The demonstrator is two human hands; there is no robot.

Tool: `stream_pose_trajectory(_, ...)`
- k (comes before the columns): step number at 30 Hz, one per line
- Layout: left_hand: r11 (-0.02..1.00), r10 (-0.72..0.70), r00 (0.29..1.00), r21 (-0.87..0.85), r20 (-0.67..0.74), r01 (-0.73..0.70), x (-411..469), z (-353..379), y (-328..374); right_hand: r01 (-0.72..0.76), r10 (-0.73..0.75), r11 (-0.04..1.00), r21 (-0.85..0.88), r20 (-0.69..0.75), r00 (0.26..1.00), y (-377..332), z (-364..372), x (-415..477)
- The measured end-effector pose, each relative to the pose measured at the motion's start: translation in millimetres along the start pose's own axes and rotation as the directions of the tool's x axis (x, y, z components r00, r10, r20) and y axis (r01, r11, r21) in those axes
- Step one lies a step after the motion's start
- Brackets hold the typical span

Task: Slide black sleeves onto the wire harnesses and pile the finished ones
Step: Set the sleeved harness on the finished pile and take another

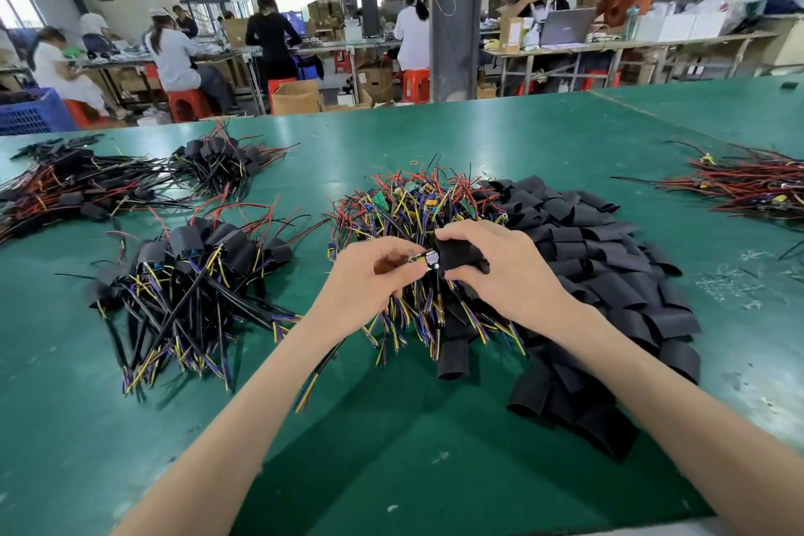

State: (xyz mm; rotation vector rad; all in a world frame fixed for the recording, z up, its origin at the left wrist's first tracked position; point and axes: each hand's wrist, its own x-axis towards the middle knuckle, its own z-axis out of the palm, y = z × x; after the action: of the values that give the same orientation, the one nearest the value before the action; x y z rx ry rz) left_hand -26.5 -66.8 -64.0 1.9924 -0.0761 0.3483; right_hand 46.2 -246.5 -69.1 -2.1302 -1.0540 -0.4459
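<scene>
My left hand (pixel 374 274) pinches a wire harness (pixel 421 259) by its small circuit board, its wires trailing down under my wrist. My right hand (pixel 500 265) grips a black sleeve (pixel 457 257) whose open end meets the board's tip. Both hands hover above a heap of unsleeved harnesses (pixel 404 205) with red, yellow and blue wires. A large spread of loose black sleeves (pixel 609 274) lies to the right of it. A pile of sleeved harnesses (pixel 195 274) rests to the left on the green table (pixel 391 426).
More sleeved harnesses lie at the far left (pixel 65 187) and back (pixel 226 161). Another bundle of red-wired harnesses (pixel 752 183) sits at the far right. Beyond the table's far edge, several people work at benches with red stools and cardboard boxes.
</scene>
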Motion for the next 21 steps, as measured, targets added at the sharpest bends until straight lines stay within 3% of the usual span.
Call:
stream_pose_trajectory(4, 0.999, 0.014, 1.000, 0.052, 0.014, -0.015, -0.6, -0.1, 1.8, 0.062, -0.063, 0.998, 0.026, 0.058, 0.996, -1.4, -4.5, 0.6)
stream_pose_trajectory(12, 1.000, -0.021, 0.994, -0.026, -0.105, 0.018, 0.0, -0.2, 4.5, 0.067, -0.072, 0.997, 0.043, 0.115, 0.991, -1.7, -6.4, 1.8)
stream_pose_trajectory(21, 0.998, 0.057, 0.997, -0.013, -0.048, -0.057, -5.4, 2.4, 9.5, 0.037, -0.044, 0.998, 0.052, 0.147, 0.988, -0.3, -3.0, 2.3)
